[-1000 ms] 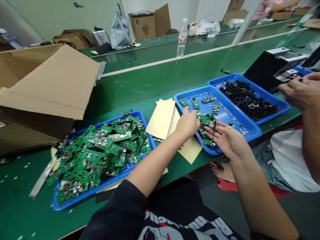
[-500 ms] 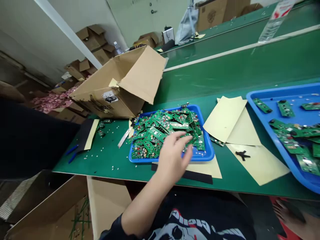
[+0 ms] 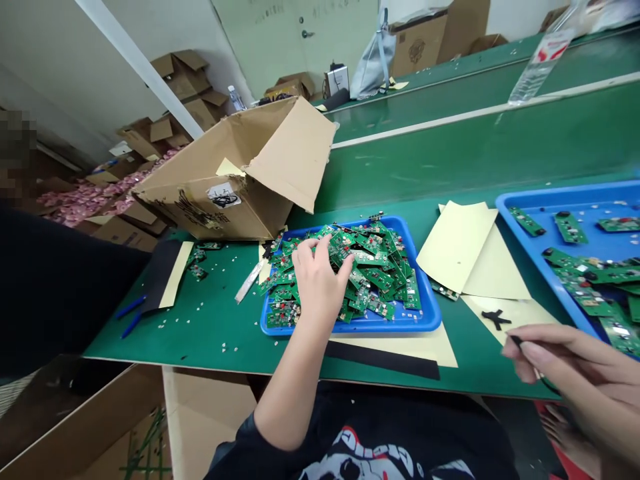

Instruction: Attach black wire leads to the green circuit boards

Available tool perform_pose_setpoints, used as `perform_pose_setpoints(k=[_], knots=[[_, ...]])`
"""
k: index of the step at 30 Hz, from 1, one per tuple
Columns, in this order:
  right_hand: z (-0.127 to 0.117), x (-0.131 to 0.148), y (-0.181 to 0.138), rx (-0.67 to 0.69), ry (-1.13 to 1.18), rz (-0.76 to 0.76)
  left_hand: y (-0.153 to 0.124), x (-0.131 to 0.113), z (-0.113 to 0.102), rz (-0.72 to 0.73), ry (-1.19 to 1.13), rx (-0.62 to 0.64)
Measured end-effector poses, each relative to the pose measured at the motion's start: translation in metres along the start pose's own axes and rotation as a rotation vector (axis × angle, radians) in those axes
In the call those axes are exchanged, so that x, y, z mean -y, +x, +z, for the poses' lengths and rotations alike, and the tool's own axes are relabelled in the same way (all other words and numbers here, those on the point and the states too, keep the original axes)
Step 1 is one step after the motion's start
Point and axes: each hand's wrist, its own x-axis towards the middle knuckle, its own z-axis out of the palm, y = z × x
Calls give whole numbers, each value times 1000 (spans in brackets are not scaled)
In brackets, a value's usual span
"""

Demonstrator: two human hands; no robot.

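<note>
My left hand point(image 3: 317, 277) rests over a heap of green circuit boards point(image 3: 385, 277), its fingers apart and the fingertips among the boards. I cannot make out any board gripped in it. A blue tray point(image 3: 350, 327) holds the heap. At the lower right, my right hand point(image 3: 575, 373) is closed in a pinch around a small, thin black item point(image 3: 517, 341), whose kind I cannot make out. Just past those fingers, a black cross-shaped piece point(image 3: 496, 319) lies on yellow paper point(image 3: 475, 307).
A second blue tray point(image 3: 530, 195) with boards stands at the right. An open cardboard box point(image 3: 260, 207) sits behind the near tray. Blue pens point(image 3: 131, 307) and black sheet material point(image 3: 160, 273) lie left, near a person's dark sleeve point(image 3: 60, 287). A bottle point(image 3: 537, 70) stands farther back.
My left hand has moved left and farther over the heap of boards. My right hand has come into view at the lower right, pinching the thin black item.
</note>
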Motion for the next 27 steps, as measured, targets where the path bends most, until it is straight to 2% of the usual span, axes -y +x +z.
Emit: perform_pose_setpoints(k=[2,4,7,10,12,13,15,17,19,21,25,27], knots=[[7,1,3,101,27,27,-6,2,0,16,-229,6],[16,2,5,129,63,39,-13,0,-3,-41,-491,46],[31,6,5,164,103,33,-21,-10,-9,-239,-890,132],[46,16,0,236,145,-7,-29,-25,-13,-483,-1217,306],[58,24,-3,274,190,-5,-35,-34,-12,-575,-1353,378],[64,28,-4,291,234,9,-37,-37,-11,-577,-1401,371],[75,34,-3,327,387,48,-42,-40,-9,-464,-1462,294],[83,38,2,319,578,106,-46,-38,-9,-235,-1447,227],[87,39,9,263,710,189,-48,-35,-12,-6,-1336,235],[89,39,15,209,763,274,-49,-31,-16,136,-1195,297],[90,39,19,160,820,384,-53,-26,-19,242,-1086,421],[91,37,19,119,845,410,-58,-26,-15,208,-1073,395]])
